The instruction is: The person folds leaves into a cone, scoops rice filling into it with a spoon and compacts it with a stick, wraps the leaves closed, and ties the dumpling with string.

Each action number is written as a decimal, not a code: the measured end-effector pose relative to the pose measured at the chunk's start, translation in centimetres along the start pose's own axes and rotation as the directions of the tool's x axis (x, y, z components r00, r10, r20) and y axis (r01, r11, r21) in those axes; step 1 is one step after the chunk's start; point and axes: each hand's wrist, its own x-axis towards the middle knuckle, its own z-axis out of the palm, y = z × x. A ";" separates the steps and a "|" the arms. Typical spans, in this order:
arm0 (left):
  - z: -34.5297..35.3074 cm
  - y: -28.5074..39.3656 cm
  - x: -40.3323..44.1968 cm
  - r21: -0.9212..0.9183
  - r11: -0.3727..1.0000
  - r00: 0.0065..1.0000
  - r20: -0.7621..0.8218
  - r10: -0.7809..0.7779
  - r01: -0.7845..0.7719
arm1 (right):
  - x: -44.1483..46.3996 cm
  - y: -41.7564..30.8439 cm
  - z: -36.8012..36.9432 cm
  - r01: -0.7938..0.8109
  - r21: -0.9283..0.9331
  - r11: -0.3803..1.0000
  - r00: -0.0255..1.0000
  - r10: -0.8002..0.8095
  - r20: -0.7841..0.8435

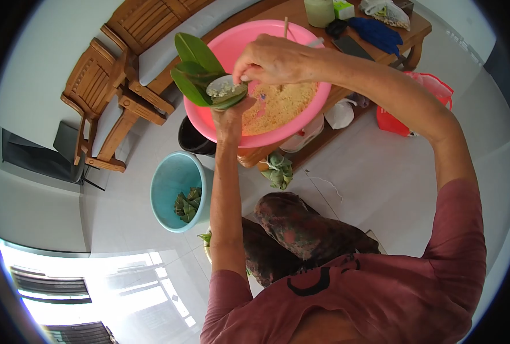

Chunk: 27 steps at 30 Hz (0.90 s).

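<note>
Green leaves (196, 60) folded into a cup stand in my left hand (230, 114), whose fingers wrap around the base. Pale grains (225, 89) fill the cup's opening. Just above them is my right hand (272, 60), its fingers bent together at the cup's edge; whether something small is between them cannot be made out. Both hands are over a large pink basin (324, 106), which holds yellowish grains (286, 106). A thin stick (286, 27) rises from the basin's far side, partly hidden by my right hand.
The basin rests on a wooden table (269, 12) with a jar (320, 12), blue cloth (375, 34) and dark phone (352, 48). Below are a teal bucket (163, 183) holding wrapped leaf bundles (187, 205), a black bucket (193, 137), hanging bundles (278, 171) and a red bag (394, 121). Wooden chairs (97, 86) stand left.
</note>
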 end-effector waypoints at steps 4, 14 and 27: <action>0.6 0.3 0.1 -0.062 0.997 0.998 0.049 -0.034 0.037 | -0.2 0.9 1.2 0.029 -0.058 0.998 0.998 -0.026 0.055; 0.2 0.5 0.2 -0.021 0.998 0.998 0.017 -0.063 0.064 | -0.4 1.1 0.5 -0.101 0.072 0.992 0.994 0.098 0.048; 0.5 0.5 0.0 -0.054 0.994 0.995 0.024 -0.094 0.095 | 0.4 2.4 2.1 0.144 -0.090 0.985 0.990 -0.144 0.012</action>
